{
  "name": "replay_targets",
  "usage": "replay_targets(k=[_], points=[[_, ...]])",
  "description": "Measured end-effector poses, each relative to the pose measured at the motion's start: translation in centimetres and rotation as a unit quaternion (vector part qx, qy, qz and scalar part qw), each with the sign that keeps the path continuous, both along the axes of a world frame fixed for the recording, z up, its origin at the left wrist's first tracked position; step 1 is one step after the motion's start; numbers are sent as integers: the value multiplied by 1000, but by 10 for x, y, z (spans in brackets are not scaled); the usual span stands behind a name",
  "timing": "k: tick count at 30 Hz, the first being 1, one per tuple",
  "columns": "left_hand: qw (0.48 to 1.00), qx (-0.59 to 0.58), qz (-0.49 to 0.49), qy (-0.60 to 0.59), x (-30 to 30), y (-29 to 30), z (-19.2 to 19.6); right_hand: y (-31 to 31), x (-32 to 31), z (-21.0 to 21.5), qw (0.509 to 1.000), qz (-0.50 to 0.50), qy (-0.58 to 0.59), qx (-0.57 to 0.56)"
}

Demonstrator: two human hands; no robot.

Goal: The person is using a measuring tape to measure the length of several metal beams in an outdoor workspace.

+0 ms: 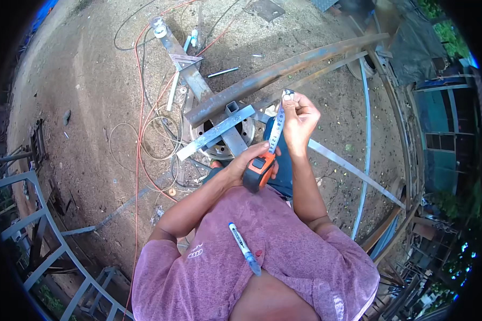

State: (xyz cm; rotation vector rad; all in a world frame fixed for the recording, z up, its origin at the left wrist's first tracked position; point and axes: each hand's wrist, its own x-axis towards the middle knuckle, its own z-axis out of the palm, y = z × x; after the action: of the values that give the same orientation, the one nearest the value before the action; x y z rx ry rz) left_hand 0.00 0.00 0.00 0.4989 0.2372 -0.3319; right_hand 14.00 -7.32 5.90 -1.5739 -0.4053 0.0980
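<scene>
An orange-and-black tape measure (258, 170) is held close to my chest, with my left hand (240, 165) closed around its case. A short length of its pale blade (277, 128) runs up and slightly right. The fingers and thumb of my right hand (300, 122) pinch the blade's dark end hook. Just beyond my hands, a short square steel tube (217, 132) lies across a longer flat-sided steel beam (198, 84). Both rest over a wheel rim (247, 128). A marker pen (245, 247) hangs at the neck of my shirt.
A long rusty beam (284, 69) slants up to the right. Red hoses and cables (140, 107) loop over the dirt at left. A triangular bracket (187, 61) and a clear cup-like container (159, 29) sit on the far beam. A ladder-like metal frame (48, 224) stands at lower left.
</scene>
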Motion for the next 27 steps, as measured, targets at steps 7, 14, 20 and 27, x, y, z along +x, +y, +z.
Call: replay_targets(k=[7,14,20,27], points=[[952,192,-239,7,-5,63,-44,-74,100,48,981,-151,-29,120],[872,206,-332,296,-235,149,-177,-245,280,62,957,-147,160,193],[916,144,-265,266,-208,139,-145,-195,269,4,967,-89,223,81],[897,402,-165,83,57,41,-109,-69,100,-154,960,-99,261,4]])
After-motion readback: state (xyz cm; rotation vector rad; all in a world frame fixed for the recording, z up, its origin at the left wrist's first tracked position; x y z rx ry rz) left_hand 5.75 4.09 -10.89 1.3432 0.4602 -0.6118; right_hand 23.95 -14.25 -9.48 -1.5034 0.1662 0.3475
